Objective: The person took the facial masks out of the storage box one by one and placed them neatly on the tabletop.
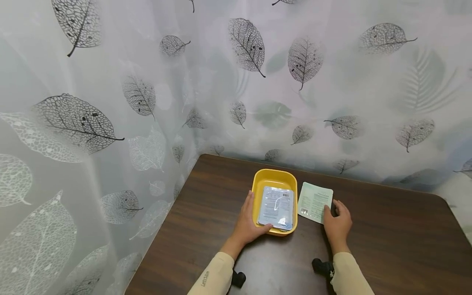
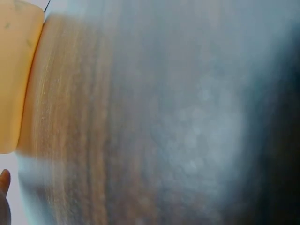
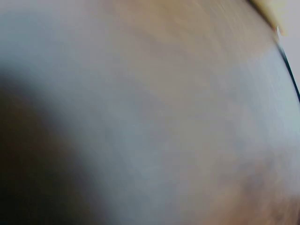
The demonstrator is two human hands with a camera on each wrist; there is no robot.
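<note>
A yellow plastic tub (image 1: 274,174) stands on the table with flat, pale blue printed packets (image 1: 276,207) lying in it. My left hand (image 1: 246,226) holds the tub at its near left corner, fingers along the left wall and thumb over the front rim. To the tub's right is a pale green printed packet (image 1: 315,200), whose right edge my right hand (image 1: 337,224) pinches. The tub's wall (image 2: 16,75) shows in the left wrist view, a fingertip (image 2: 4,182) below it. The right wrist view is blurred, and the packet cannot be made out there.
The dark wood table (image 1: 391,229) has rounded far corners. A leaf-patterned curtain (image 1: 206,90) hangs behind it and along its left side. Small black devices (image 1: 322,266) sit at both wrists.
</note>
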